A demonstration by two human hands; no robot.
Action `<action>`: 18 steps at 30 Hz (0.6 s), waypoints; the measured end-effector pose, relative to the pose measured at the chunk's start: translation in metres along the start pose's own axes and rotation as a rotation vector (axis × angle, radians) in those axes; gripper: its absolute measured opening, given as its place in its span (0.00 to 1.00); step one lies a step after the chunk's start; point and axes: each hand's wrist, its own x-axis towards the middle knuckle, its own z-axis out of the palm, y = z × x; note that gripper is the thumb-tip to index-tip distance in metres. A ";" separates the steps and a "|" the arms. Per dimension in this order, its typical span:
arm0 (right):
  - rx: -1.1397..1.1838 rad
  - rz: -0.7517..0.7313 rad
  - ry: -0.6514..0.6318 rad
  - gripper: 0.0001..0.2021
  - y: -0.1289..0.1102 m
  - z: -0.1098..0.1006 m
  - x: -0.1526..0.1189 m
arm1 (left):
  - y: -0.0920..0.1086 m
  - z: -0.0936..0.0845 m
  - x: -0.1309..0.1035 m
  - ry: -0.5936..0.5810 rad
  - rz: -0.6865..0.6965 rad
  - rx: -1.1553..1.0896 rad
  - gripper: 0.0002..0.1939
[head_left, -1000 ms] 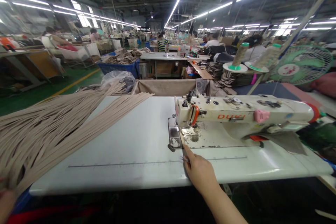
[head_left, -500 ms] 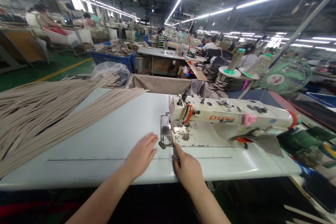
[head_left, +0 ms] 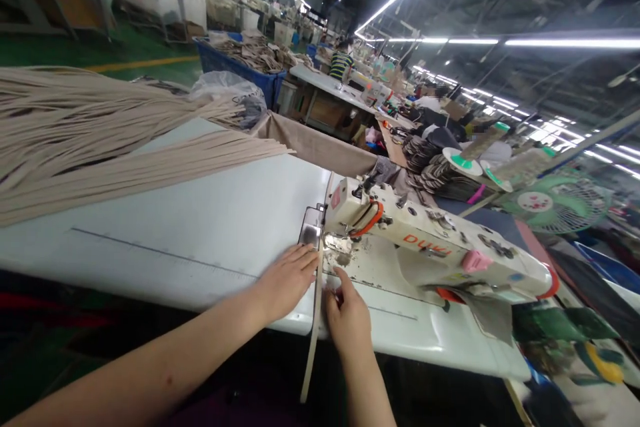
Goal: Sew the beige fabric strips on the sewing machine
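Note:
A narrow beige fabric strip (head_left: 317, 310) runs from under the needle area of the sewing machine (head_left: 430, 240) toward me and hangs over the table's front edge. My left hand (head_left: 287, 283) lies flat left of the strip, its outstretched fingertips at the strip beside the metal plate (head_left: 311, 227). Just right of the strip is my right hand (head_left: 350, 317), with index finger bent forward and the other fingers curled in. Something small and dark shows between those fingers, too hidden to name. The presser foot area is partly blocked from view.
A thick bundle of beige strips (head_left: 100, 127) covers the table's left side. Beyond the table stand a fabric-lined trough (head_left: 320, 143) and a blue bin (head_left: 240, 63) of cut pieces. Thread cones (head_left: 483, 143) and a green fan (head_left: 555, 203) are at right. Other people sit farther back.
My view has tilted and swung. My left hand has moved right, up to the strip. The strip now hangs visibly between my hands; metal tips seen at my right fingers earlier are hidden.

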 end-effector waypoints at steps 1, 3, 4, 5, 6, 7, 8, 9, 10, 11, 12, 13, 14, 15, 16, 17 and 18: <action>-0.027 0.013 0.025 0.25 0.003 0.000 0.003 | 0.000 0.000 0.000 -0.002 0.005 0.021 0.23; -0.079 0.030 0.073 0.23 0.009 0.001 0.009 | 0.002 0.001 0.000 -0.009 0.011 0.056 0.25; -0.099 0.029 0.094 0.22 0.011 0.002 0.010 | 0.002 0.001 0.000 -0.014 0.012 0.070 0.27; -0.113 0.018 0.111 0.21 0.013 0.003 0.011 | 0.003 0.001 0.000 -0.019 0.012 0.079 0.28; -0.124 -0.001 0.125 0.20 0.014 0.004 0.012 | 0.003 0.001 0.001 -0.021 0.010 0.087 0.29; -0.133 -0.024 0.135 0.20 0.014 0.005 0.011 | 0.003 0.001 0.001 -0.021 0.009 0.093 0.30; -0.141 -0.047 0.142 0.20 0.014 0.006 0.010 | 0.003 0.001 0.001 -0.019 0.008 0.098 0.31; -0.148 -0.068 0.145 0.20 0.014 0.007 0.009 | 0.003 0.001 0.001 -0.016 0.009 0.099 0.31; -0.155 -0.083 0.147 0.20 0.014 0.007 0.008 | 0.003 0.001 0.001 -0.013 0.009 0.098 0.32; -0.161 -0.090 0.150 0.20 0.014 0.008 0.007 | 0.003 0.001 0.001 -0.012 0.008 0.095 0.32; -0.164 -0.094 0.152 0.20 0.014 0.008 0.007 | 0.003 0.001 0.001 -0.011 0.007 0.090 0.33; -0.167 -0.094 0.153 0.20 0.014 0.008 0.006 | 0.003 0.001 0.000 -0.011 0.007 0.086 0.33; -0.169 -0.093 0.153 0.20 0.015 0.008 0.006 | 0.003 0.002 0.000 -0.011 0.007 0.083 0.33; -0.171 -0.093 0.153 0.20 0.015 0.008 0.006 | 0.003 0.002 0.000 -0.009 0.007 0.084 0.32; -0.173 -0.093 0.152 0.20 0.015 0.008 0.006 | 0.003 0.002 0.000 -0.008 0.007 0.085 0.32; -0.173 -0.095 0.151 0.20 0.015 0.008 0.006 | 0.003 0.002 0.000 -0.005 0.008 0.088 0.32; -0.172 -0.098 0.152 0.20 0.015 0.008 0.006 | 0.003 0.002 0.000 -0.001 0.008 0.090 0.32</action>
